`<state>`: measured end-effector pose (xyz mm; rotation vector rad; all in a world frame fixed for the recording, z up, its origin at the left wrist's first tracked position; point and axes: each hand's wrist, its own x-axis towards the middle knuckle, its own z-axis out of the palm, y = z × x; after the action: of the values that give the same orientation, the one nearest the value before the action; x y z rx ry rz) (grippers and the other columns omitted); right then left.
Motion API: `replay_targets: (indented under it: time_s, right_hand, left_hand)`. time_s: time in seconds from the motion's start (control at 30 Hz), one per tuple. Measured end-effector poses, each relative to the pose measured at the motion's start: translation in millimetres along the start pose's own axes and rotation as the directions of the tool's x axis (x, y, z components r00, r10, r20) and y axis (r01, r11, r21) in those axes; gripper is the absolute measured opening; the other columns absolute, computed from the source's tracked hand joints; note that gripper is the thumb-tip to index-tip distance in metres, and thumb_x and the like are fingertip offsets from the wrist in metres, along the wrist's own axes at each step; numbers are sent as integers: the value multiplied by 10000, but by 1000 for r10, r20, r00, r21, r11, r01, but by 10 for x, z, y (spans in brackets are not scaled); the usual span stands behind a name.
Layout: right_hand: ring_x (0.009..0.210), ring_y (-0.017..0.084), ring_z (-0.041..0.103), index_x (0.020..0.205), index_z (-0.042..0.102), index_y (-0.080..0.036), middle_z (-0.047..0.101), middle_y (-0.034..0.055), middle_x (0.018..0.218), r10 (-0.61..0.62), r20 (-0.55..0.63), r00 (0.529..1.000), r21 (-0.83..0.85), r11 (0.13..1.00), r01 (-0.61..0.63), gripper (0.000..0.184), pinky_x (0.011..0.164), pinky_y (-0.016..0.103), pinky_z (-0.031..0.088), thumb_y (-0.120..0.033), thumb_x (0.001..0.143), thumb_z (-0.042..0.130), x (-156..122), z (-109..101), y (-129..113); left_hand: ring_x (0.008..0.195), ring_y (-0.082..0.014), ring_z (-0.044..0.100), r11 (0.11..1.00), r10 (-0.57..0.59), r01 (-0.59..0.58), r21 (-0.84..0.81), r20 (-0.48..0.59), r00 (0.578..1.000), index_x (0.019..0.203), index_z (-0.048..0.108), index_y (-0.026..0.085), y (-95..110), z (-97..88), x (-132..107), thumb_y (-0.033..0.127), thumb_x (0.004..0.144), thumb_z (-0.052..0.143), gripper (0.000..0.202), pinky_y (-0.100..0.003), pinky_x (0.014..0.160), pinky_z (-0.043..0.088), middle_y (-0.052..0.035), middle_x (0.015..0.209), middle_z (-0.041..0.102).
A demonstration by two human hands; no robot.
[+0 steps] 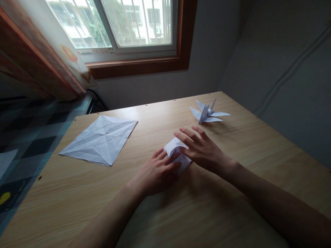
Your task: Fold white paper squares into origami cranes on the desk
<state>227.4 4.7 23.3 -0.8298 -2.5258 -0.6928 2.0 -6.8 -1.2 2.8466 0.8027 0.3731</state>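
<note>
A small folded piece of white paper point(184, 162) lies on the wooden table between my two hands, one flap point(172, 146) raised at its top. My left hand point(161, 170) rests on its left side, with fingers bent over the paper and pressing it down. From the right, my right hand point(204, 150) has thumb and index finger at the raised flap; the other fingers stretch away above. Both hands partly cover the paper. Beyond my right hand stands a folded paper figure point(207, 113) with several pointed petals or wings.
A creased, diamond-shaped white sheet point(103, 141) lies flat at the left of the wooden table point(258, 165). Left of the table is a dark checked cloth surface point(46, 137). A curtain point(51, 51) hangs by the window point(144, 24); walls stand behind and at right.
</note>
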Motion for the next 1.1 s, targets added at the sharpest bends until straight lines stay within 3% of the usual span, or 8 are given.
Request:
replay_targets:
  time_s: [0.1, 0.2, 0.4, 0.67, 0.87, 0.97, 1.1]
  right_hand:
    - [1292, 364, 452, 869, 717, -145, 575, 159, 1318, 19, 89, 996, -31, 999, -16, 125, 1058, 588, 366, -88, 848, 608, 125, -118, 44]
    - [1296, 366, 452, 881, 730, -143, 600, 150, 1272, -49, 133, 990, -19, 998, 52, 173, 1079, 610, 347, -47, 829, 596, 256, -205, 69]
    - [1260, 347, 472, 911, 713, -133, 611, 156, 1215, -54, 120, 991, 1, 999, 54, 162, 1083, 608, 327, -101, 878, 558, 387, -116, 63]
    - [1232, 297, 480, 1019, 642, -155, 551, 160, 1302, 28, -48, 998, 208, 978, -18, 157, 992, 496, 408, -131, 923, 520, 213, 65, 125]
    - [1279, 282, 444, 1044, 629, -197, 515, 111, 1369, -230, 32, 973, 129, 966, 224, 166, 1019, 496, 381, -117, 923, 546, 338, -145, 375]
    - [1230, 261, 485, 940, 650, -206, 569, 68, 1289, -288, 87, 954, 66, 957, 283, 162, 999, 476, 397, -124, 945, 510, 508, -275, 468]
    - [1139, 262, 541, 891, 641, -172, 622, 87, 1156, -288, 124, 949, 53, 957, 284, 178, 956, 463, 421, -106, 946, 486, 619, -283, 484]
  left_hand:
    - [1211, -259, 517, 1000, 11, -11, -23, -10, 1000, 1123, 639, 249, 2, -6, 6, 307, 923, 512, 244, -446, 1074, 338, -61, 1282, 622]
    - [1223, -262, 510, 1000, 16, -17, -24, -23, 1000, 1108, 647, 244, 0, -5, 6, 298, 915, 525, 234, -445, 1067, 350, -64, 1305, 608]
    - [1267, -284, 464, 1000, 7, -7, -17, -16, 1000, 1099, 650, 248, 7, -4, 12, 284, 899, 541, 231, -482, 1103, 323, -65, 1243, 624]
    - [1295, -312, 414, 1000, 2, -2, -3, -24, 1000, 1119, 644, 253, 4, -2, 1, 305, 887, 555, 254, -535, 1120, 283, -76, 1254, 608]
    - [1363, -323, 364, 1000, 6, -6, -5, -26, 1000, 1149, 636, 267, -18, 34, -19, 304, 866, 592, 289, -531, 1134, 265, -50, 1382, 548]
    - [1370, -325, 366, 1000, -4, 4, -7, -12, 1000, 1153, 636, 276, -21, 44, -24, 307, 875, 585, 284, -533, 1137, 262, -45, 1357, 569]
    - [1334, -326, 408, 1000, -11, 11, -12, 3, 1000, 1158, 635, 271, -21, 35, -20, 330, 897, 557, 279, -534, 1130, 273, -55, 1286, 605]
